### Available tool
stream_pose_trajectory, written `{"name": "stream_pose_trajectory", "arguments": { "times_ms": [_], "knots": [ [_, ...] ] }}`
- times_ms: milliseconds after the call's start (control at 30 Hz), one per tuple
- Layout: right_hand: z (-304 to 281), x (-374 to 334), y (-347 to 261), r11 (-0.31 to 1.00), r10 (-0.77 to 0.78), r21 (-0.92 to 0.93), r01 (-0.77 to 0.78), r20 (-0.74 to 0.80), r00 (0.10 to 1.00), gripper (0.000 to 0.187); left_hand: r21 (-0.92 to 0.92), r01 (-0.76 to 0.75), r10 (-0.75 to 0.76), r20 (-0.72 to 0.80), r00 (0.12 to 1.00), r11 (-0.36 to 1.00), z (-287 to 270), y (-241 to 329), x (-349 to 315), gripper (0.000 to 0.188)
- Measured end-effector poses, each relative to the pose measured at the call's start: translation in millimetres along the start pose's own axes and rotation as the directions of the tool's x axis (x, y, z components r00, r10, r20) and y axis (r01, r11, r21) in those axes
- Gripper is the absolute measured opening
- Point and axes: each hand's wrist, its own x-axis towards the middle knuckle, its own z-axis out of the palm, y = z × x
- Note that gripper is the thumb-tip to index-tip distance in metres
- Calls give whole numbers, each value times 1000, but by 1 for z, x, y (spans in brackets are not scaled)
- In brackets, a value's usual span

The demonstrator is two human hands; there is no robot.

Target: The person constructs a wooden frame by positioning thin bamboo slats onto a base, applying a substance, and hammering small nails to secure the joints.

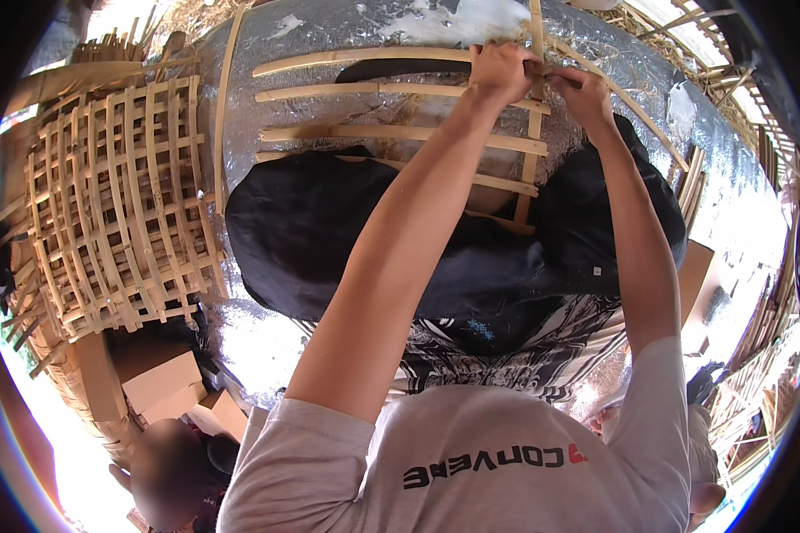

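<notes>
Bamboo strips (382, 131), hands (504, 73) close together, grip unclear

On the foil sheet (329, 31), slats (311, 92) lie side by side before the person's legs (320, 231), a crosspiece (536, 124) across their right ends. A long strip (227, 80) follows the sheet's left edge; left of it sits a lattice panel (116, 200), with cartons (164, 382) by the near left corner and, seemingly, sticks (692, 191) toward the right edge
</notes>
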Motion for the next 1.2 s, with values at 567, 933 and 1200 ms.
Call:
{"name": "stream_pose_trajectory", "arguments": {
  "times_ms": [567, 933, 1200],
  "knots": [
    [-13, 4, 28, 999, 31, 42, -23, -216, 976, 30, 4, 7, -7, -2, 1000, 1000, -6, -5, 8, 15],
    [-10, 2, 27, 956, 17, 291, 45, -207, 978, 30, -18, -59, 58, -56, 997, 998, -1, -5, 6, 14],
    [-6, 6, -15, 949, -293, 53, 312, -224, 930, 16, 80, -115, 120, -67, 991, 990, -5, -2, 10, 14]
  ]
}}
